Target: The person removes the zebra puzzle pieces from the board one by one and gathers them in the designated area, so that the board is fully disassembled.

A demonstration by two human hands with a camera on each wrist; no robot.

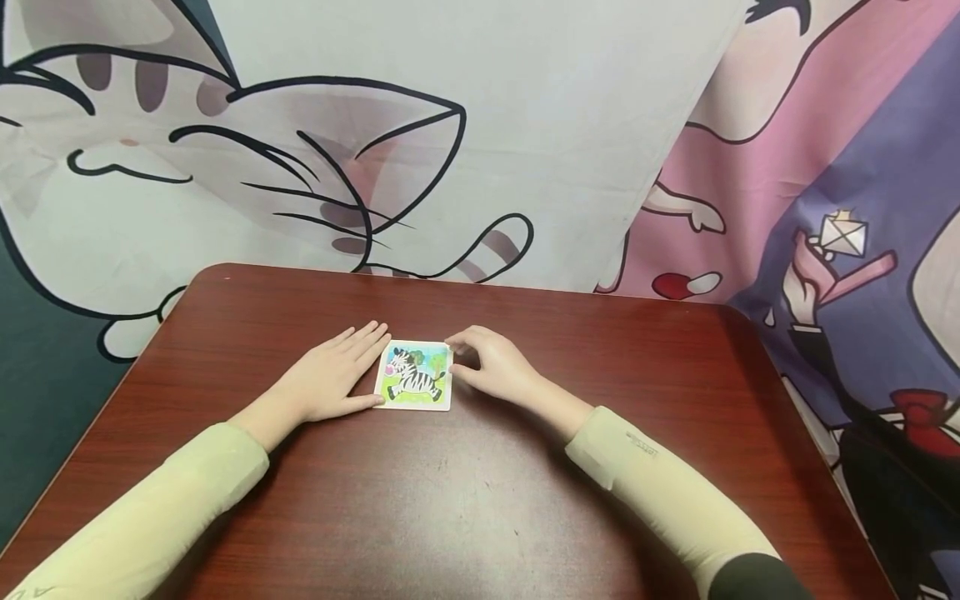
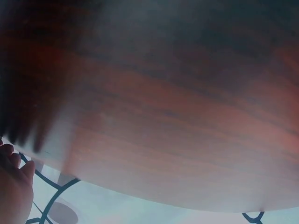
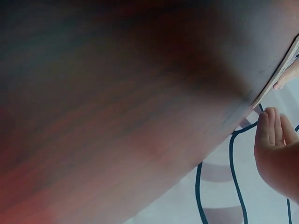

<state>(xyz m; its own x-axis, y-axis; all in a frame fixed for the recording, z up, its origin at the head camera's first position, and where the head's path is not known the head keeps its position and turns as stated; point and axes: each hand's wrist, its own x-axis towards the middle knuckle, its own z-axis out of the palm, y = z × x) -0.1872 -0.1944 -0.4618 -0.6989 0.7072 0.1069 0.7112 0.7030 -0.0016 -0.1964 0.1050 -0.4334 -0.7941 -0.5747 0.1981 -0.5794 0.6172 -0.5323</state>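
A small square board with a white border and a zebra picture (image 1: 420, 377) lies on the brown table. My left hand (image 1: 333, 377) rests palm down along its left side, fingers stretched out and thumb at the lower left corner. At the upper right edge is my right hand (image 1: 491, 362), its bent fingers and its thumb apart, their tips right at the board. Seen side-on in the right wrist view, the board's edge (image 3: 275, 79) is thick and pale, with the left thumb over it. The left wrist view catches only part of the left hand (image 2: 16, 186).
The reddish-brown wooden table (image 1: 480, 517) has rounded far corners. Behind it hangs a white cloth with a cartoon cat (image 1: 225, 167). A pink and purple cartoon cloth (image 1: 810, 192) hangs at the right.
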